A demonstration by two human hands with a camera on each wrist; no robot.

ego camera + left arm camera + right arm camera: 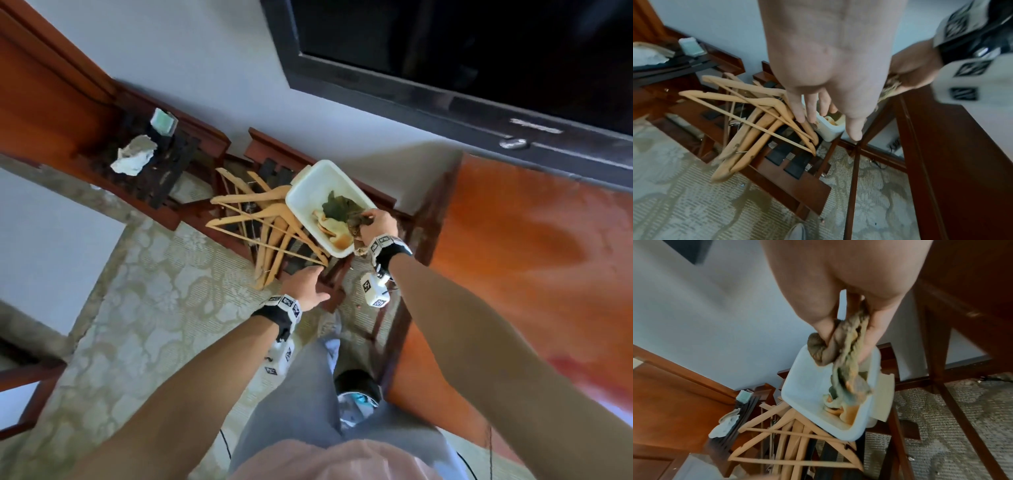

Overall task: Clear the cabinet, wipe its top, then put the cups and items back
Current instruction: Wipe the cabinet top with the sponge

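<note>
While the right hand (376, 224) bunches a brownish, damp-looking rag (840, 345) between curled fingers and thumb, its tail dangles over the white plastic tub (308, 192) that sits on a slatted wooden rack (789, 177). From the head view the tub lies at about twelve o'clock of the person's body, with the pile of wooden hangers (260, 219) just beside it at its nine o'clock, partly under its edge. More cloths, green and pale orange (337, 209), lie inside the tub. The left hand (305, 287) hangs spread and relaxed above the rack's near edge, holding nothing, fingers pointing toward the hangers. The cabinet (534, 246), an orange-brown top, stands at three o'clock of the tub, below the dark television (479, 44); no cups are in view.

Judging by this, the rag is being taken for the wiping step. It would go best lifted straight up until the tail clears the rim, so the tub is not dragged off its perch, then swung rightward to the cabinet. The free hand could steady the tub's near corner.
</note>
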